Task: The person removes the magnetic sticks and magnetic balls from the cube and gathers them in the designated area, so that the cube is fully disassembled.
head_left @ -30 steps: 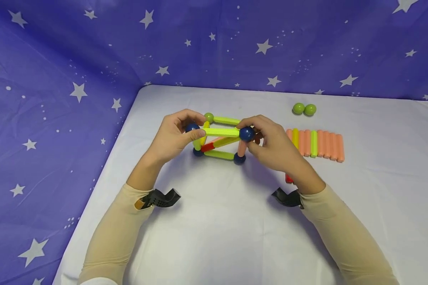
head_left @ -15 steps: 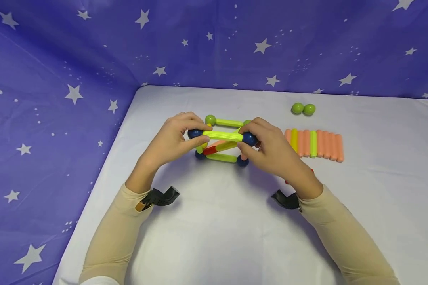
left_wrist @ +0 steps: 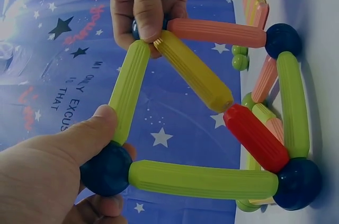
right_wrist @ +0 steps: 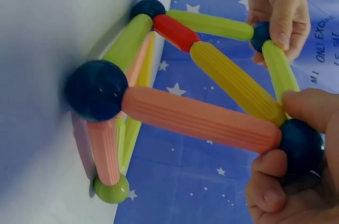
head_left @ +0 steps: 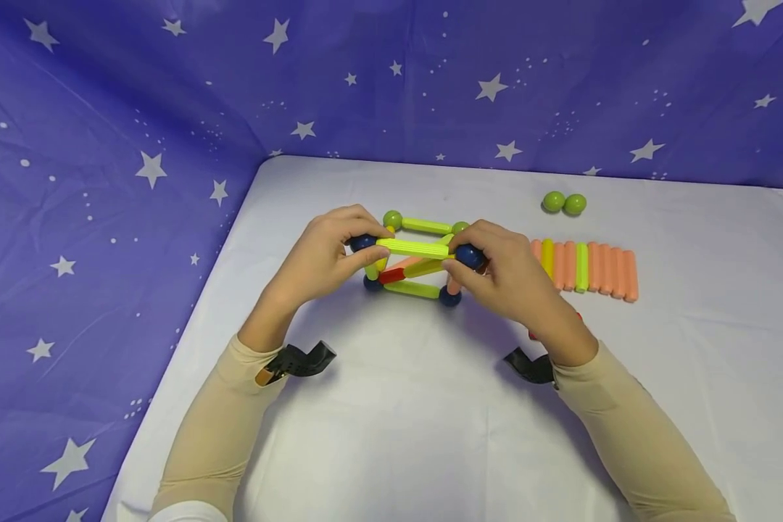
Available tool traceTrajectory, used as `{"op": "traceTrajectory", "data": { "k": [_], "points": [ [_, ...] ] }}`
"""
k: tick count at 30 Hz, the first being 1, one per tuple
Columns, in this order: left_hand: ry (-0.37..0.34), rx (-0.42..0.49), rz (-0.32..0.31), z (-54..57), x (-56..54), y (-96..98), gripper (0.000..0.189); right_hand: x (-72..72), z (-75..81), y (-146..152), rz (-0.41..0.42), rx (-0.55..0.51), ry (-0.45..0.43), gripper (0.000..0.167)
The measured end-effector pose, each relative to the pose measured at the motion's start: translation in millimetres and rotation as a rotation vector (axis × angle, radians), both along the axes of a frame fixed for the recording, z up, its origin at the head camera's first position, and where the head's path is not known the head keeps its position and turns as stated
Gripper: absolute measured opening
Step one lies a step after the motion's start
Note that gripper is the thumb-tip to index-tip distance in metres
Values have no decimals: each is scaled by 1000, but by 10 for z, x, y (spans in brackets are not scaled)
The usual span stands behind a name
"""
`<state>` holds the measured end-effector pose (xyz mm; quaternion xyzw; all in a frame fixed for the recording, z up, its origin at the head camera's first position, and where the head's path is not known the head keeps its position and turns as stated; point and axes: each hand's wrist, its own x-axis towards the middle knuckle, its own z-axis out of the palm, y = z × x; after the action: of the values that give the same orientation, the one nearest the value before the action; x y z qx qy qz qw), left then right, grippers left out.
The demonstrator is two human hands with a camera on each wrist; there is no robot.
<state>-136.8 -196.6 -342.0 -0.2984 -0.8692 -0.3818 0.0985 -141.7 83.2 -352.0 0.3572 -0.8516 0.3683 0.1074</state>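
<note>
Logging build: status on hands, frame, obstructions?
Left hand gripping one upper blue ball, right hand the other. Frame front: four rods, red-yellow diagonal across. No obstruction seen; spare rods off right.

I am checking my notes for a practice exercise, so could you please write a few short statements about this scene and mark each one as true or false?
1. The left hand holds a dark blue ball. True.
2. The right hand holds nothing. False: it grips another dark blue ball.
3. A red stick and a yellow stick meet end to end. True.
4. The row of loose sticks is all one colour. False: pink, yellow and green ones show.
5. Two loose green balls sit side by side. True.
</note>
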Motion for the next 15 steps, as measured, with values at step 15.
{"op": "traceTrajectory", "data": {
  "k": [15],
  "points": [
    [10, 3, -2, -13, -5, 27, 20, 9, -22, -17, -59, -20, -23, 21]
  ]
}}
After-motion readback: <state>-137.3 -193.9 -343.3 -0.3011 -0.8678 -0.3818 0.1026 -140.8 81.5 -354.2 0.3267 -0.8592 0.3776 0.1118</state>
